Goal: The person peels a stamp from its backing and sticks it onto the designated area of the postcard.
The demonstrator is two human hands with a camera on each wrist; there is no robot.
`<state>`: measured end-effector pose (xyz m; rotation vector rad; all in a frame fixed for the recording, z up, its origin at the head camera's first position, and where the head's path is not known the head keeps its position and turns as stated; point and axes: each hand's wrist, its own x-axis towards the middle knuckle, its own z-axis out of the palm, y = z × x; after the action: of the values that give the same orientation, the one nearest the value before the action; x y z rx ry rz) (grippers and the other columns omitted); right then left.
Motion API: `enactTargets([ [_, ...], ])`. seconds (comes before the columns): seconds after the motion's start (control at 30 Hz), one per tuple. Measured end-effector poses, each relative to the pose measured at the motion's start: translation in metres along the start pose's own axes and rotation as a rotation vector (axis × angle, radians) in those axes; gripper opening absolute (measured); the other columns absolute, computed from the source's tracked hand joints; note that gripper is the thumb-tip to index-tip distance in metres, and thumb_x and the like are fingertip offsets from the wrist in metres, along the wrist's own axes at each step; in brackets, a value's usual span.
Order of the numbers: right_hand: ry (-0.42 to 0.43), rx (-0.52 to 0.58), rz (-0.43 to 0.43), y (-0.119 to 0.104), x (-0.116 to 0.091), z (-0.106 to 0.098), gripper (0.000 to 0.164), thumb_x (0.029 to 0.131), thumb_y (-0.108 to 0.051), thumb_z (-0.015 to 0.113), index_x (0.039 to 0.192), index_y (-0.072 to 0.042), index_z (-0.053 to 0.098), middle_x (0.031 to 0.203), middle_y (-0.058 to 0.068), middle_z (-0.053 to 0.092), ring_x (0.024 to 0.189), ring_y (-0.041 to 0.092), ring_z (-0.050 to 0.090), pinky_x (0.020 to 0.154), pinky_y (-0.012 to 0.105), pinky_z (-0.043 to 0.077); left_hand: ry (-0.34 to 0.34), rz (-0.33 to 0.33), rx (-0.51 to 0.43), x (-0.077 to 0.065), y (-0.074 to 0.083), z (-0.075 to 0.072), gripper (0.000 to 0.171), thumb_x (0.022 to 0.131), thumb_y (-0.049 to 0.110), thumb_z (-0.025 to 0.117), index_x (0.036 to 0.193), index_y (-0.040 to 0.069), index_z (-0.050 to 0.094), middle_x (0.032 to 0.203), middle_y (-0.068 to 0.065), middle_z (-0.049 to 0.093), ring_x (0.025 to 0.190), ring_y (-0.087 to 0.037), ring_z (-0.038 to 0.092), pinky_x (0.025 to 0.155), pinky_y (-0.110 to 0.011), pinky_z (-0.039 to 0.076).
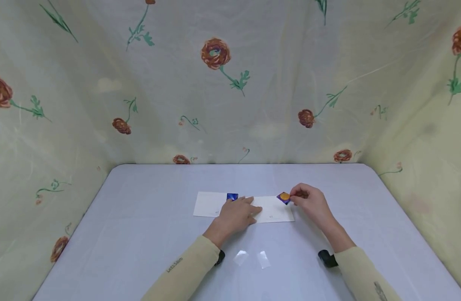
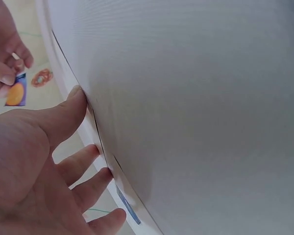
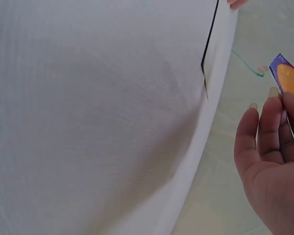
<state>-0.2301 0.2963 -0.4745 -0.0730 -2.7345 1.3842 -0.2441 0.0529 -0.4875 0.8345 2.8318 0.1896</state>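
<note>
My right hand [image 1: 311,202] pinches a small purple stamp [image 1: 283,197] with an orange round picture, between thumb and fingertips. In the right wrist view, the stamp [image 3: 287,77] is held up by one edge. It overlaps the top right corner of the right white envelope [image 1: 272,210] in the head view. My left hand [image 1: 235,215] lies with spread fingers over the inner ends of both envelopes. To its left is the other white envelope [image 1: 208,204], with a dark blue stamp [image 1: 232,196] at its upper right corner, partly hidden by the fingers.
Two small shiny clear pieces [image 1: 240,257] lie on the white table [image 1: 147,234], nearer to me than the envelopes. Behind the table's far edge hangs a flowered curtain [image 1: 271,100], which also runs along both sides. A dark band sits at each wrist.
</note>
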Motion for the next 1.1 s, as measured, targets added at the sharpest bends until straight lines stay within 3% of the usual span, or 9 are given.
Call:
enactTargets([
  [0.33, -0.037, -0.012, 0.036, 0.009, 0.014, 0.004, 0.011, 0.095, -0.007, 0.059, 0.103, -0.003, 0.065, 0.105, 0.016, 0.065, 0.09, 0.025, 0.056, 0.074, 0.024, 0.051, 0.006, 0.001, 0.0, 0.0, -0.002, -0.002, 0.042, 0.098, 0.036, 0.062, 0.139, 0.041, 0.056, 0.157, 0.004, 0.043, 0.148, -0.022, 0.038, 0.116, -0.054, 0.035],
  [0.8, -0.097, 0.027, 0.009, 0.01, 0.031, 0.005, 0.013, 0.095, -0.004, 0.057, 0.104, 0.001, 0.065, 0.105, 0.018, 0.065, 0.089, 0.023, 0.056, 0.077, 0.031, 0.052, -0.004, -0.014, -0.03, 0.001, -0.002, -0.002, 0.043, 0.097, 0.035, 0.064, 0.138, 0.041, 0.056, 0.157, 0.005, 0.043, 0.148, -0.022, 0.038, 0.115, -0.05, 0.038],
  [1.1, -0.145, 0.016, 0.074, 0.014, 0.036, 0.005, 0.017, 0.096, -0.006, 0.055, 0.106, -0.001, 0.068, 0.115, 0.017, 0.065, 0.096, 0.024, 0.054, 0.078, 0.028, 0.05, -0.008, -0.003, -0.045, 0.001, -0.002, -0.001, 0.043, 0.097, 0.035, 0.064, 0.139, 0.04, 0.056, 0.158, 0.004, 0.042, 0.148, -0.021, 0.038, 0.114, -0.045, 0.041],
])
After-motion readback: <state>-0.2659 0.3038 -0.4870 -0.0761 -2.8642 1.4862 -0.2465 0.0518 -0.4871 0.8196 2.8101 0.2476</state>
